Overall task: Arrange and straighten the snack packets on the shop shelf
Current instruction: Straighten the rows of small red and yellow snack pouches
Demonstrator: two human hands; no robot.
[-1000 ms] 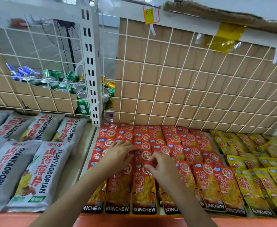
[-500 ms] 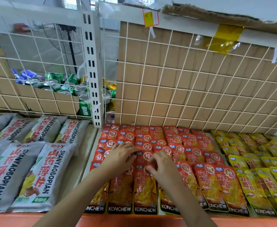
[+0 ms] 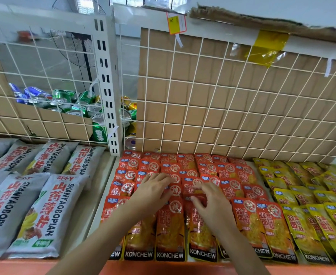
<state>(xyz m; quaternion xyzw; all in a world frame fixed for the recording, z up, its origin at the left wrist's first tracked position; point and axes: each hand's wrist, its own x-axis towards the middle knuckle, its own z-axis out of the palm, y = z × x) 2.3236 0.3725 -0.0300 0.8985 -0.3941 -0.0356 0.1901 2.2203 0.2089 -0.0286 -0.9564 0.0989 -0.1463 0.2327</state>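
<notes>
Since a second ago the left hand [image 3: 153, 192] has flattened its fingers, and the right hand [image 3: 210, 205] has edged a little rightward. On the far left the grey packets [image 3: 34, 205] lie in fairly even rows, with a bare strip of shelf [image 3: 101, 187] beside them. The left hand rests spread and pressing on the red packets [image 3: 240, 175] in the middle block. Just beside it, the right hand's thumb and curled fingers appear to pinch the top edge of one of them near the front. Most red rows look tidy and overlapped, so this block seems nearly done. The yellow packets [image 3: 306, 197] at the right lie looser and askew, likely still to straighten. Behind stands a wire grid [image 3: 222, 96] backed with cardboard; cans [image 3: 64, 102] sit beyond it. Nothing blocks the hands.
</notes>
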